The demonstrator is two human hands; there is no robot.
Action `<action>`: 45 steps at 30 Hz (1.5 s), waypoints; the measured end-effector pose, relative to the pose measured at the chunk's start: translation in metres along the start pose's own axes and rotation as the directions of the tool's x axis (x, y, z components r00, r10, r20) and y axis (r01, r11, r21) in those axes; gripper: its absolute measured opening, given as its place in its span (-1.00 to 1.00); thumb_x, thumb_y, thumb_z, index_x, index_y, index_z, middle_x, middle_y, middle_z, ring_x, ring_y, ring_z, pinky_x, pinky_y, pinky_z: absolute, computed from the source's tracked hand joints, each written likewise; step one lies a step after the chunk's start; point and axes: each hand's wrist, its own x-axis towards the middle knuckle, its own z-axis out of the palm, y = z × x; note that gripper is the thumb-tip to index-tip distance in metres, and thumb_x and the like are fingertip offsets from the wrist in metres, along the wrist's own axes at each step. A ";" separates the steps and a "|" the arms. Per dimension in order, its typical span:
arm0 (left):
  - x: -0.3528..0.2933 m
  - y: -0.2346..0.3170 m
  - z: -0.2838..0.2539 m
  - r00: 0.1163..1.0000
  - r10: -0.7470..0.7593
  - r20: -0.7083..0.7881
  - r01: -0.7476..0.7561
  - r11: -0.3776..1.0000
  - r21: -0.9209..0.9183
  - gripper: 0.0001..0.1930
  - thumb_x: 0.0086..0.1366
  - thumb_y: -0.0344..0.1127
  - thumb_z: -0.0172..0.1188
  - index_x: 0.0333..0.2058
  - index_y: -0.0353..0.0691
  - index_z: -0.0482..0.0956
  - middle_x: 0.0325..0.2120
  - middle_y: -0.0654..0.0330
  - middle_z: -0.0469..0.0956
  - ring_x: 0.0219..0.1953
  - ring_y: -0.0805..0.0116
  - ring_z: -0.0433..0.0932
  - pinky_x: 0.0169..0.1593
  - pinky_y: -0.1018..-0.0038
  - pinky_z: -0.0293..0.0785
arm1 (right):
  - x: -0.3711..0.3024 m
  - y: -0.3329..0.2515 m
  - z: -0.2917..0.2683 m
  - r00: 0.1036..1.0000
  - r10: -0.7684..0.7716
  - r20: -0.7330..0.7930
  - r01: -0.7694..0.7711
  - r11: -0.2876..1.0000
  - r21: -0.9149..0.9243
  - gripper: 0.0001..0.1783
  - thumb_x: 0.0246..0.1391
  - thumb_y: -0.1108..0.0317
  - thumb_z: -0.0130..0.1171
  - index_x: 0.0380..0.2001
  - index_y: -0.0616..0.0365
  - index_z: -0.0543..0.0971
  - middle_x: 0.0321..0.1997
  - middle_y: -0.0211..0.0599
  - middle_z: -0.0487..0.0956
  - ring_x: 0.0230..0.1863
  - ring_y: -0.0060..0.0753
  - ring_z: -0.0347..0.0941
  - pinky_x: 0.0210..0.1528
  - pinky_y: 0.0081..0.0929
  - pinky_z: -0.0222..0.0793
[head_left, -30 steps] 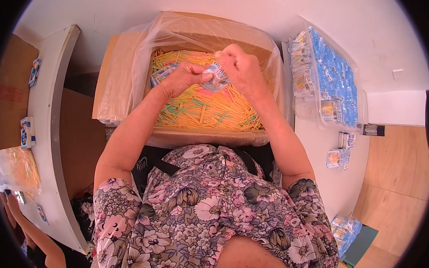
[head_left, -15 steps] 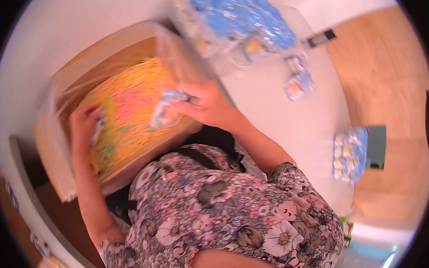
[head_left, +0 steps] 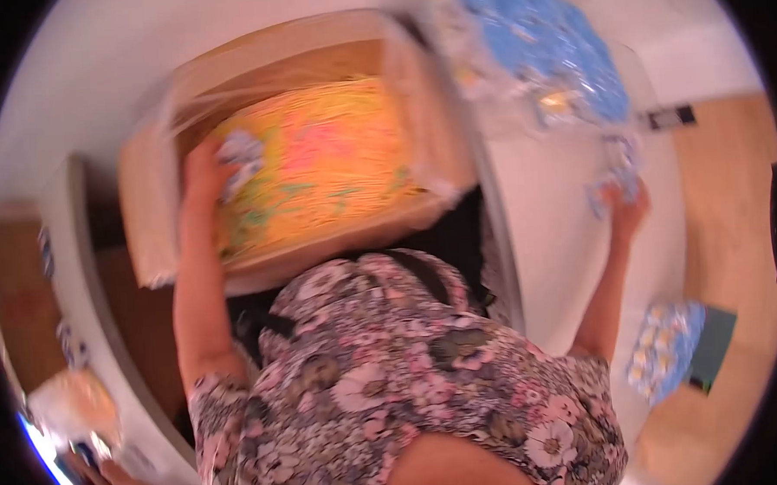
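Inside the left part of a cardboard box (head_left: 158, 218) lined with clear plastic, my left hand (head_left: 202, 171) is closed around a small blue-and-white packet (head_left: 243, 159), blurred by motion. The box holds a mass of thin strands (head_left: 350, 149), mostly yellow-orange with pink and green patches. Out to the right, my right hand (head_left: 632, 210) has its fingers on another small blue-and-white packet (head_left: 607, 190) over the white table (head_left: 553, 244). Its fingertips are partly hidden by blur. A similar packet (head_left: 620, 152) lies just beyond that hand.
A large clear bag of blue-and-white packets (head_left: 545, 45) lies at the far right of the box. Nearer, a flat group of packets (head_left: 666, 347) overlaps a dark green panel (head_left: 714, 350) by the table's right edge. Another person's arms (head_left: 126, 484) show at lower left.
My right hand has swung from over the box to the packets on the right of the table, carrying its packet. My left hand stays in the box. The whole view has shifted.
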 end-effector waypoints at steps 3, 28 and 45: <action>-0.003 0.012 -0.004 0.994 -0.072 -0.086 0.073 0.997 0.003 -0.55 -0.28 -0.42 0.45 -0.31 -0.30 0.53 -0.35 -0.03 0.58 -0.27 0.06 0.57 -0.19 0.31 0.48 | 0.009 -0.051 -0.019 0.973 -0.098 -0.210 0.085 0.994 -0.070 -0.60 -0.08 0.37 0.30 -0.15 0.32 0.49 -0.14 -0.05 0.53 -0.15 -0.06 0.45 -0.08 -0.21 0.34; -0.004 0.023 -0.025 0.985 -0.139 -0.107 0.139 0.990 -0.007 -0.79 0.08 -0.48 0.14 -0.26 -0.38 0.57 -0.39 -0.21 0.53 -0.28 -0.17 0.50 -0.19 0.19 0.44 | 0.032 -0.447 0.032 0.631 -0.771 -0.083 0.479 0.303 0.824 -0.81 -0.15 0.59 0.24 -0.37 0.26 0.54 -0.22 -0.19 0.52 -0.23 -0.19 0.47 -0.22 -0.40 0.39; 0.000 0.032 -0.023 0.934 -0.229 -0.273 0.228 0.973 -0.037 -0.80 0.01 -0.58 0.09 -0.34 -0.32 0.58 -0.36 -0.14 0.55 -0.24 -0.07 0.53 -0.15 0.20 0.43 | 0.036 -0.476 0.079 0.660 -0.744 0.106 0.282 0.376 0.883 -0.81 -0.06 0.45 0.23 -0.31 0.22 0.55 -0.16 -0.20 0.51 -0.11 -0.20 0.46 -0.07 -0.44 0.38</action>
